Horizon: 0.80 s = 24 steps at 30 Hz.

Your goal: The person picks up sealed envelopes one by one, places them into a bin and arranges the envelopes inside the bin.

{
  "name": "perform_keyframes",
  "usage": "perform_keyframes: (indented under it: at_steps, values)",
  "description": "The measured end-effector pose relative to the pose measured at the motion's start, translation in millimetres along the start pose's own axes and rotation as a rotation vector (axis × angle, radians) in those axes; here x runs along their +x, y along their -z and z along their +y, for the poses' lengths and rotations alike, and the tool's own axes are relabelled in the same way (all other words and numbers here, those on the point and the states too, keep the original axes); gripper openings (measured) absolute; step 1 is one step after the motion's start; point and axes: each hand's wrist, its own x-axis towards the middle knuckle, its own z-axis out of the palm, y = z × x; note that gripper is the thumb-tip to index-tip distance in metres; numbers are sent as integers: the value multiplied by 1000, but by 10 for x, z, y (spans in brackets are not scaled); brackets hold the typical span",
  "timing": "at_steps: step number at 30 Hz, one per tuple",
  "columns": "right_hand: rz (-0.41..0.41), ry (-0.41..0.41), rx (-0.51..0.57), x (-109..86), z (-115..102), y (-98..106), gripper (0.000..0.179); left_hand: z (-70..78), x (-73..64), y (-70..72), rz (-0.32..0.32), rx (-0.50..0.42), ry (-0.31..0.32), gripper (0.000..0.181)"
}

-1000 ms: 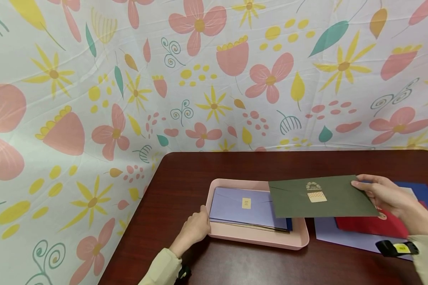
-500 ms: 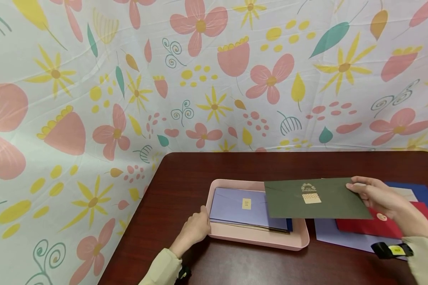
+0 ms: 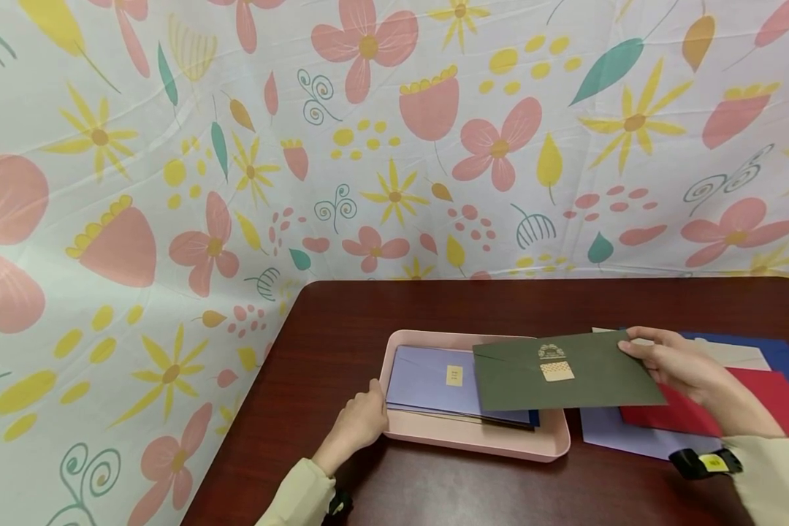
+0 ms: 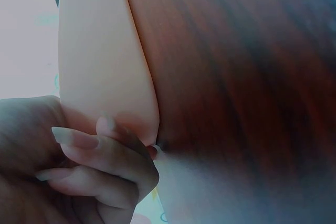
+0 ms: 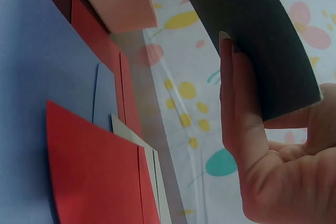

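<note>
A dark green envelope (image 3: 519, 383) with a gold print and a patterned sticker is pinched by its right end between the thumb and fingers of my right hand (image 3: 687, 369). Its left part hangs over the pink tray (image 3: 473, 440), overlapping a lavender envelope (image 3: 421, 376) with a cream label. That lavender envelope tops a stack lying in the tray. My left hand (image 3: 361, 418) grips the tray's left end; in the left wrist view its fingers (image 4: 105, 156) curl at the tray's wall. In the right wrist view the green envelope (image 5: 252, 35) stands between thumb and straight fingers.
Right of the tray, several envelopes lie overlapping on the dark wooden table (image 3: 368, 307): a red envelope (image 3: 772, 402), a lavender one (image 3: 631, 431), a blue one (image 3: 779, 354) and a cream one (image 3: 736, 354). A flowered cloth (image 3: 394, 146) hangs behind and to the left.
My right hand has carried the green envelope leftward and slightly down, so it covers more of the tray and its stack. My left hand and the tray have stayed in place.
</note>
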Motion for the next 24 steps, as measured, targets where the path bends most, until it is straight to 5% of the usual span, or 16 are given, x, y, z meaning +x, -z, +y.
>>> perform_keyframes:
  at_steps: [9,24]
  values:
    - [-38,-21,-2,46,-82,-132,30,-9,3,1,0,6,-4,10]
    - [-43,7,69,86,-153,-255,13,-10,5,8,-13,2,-6,10]
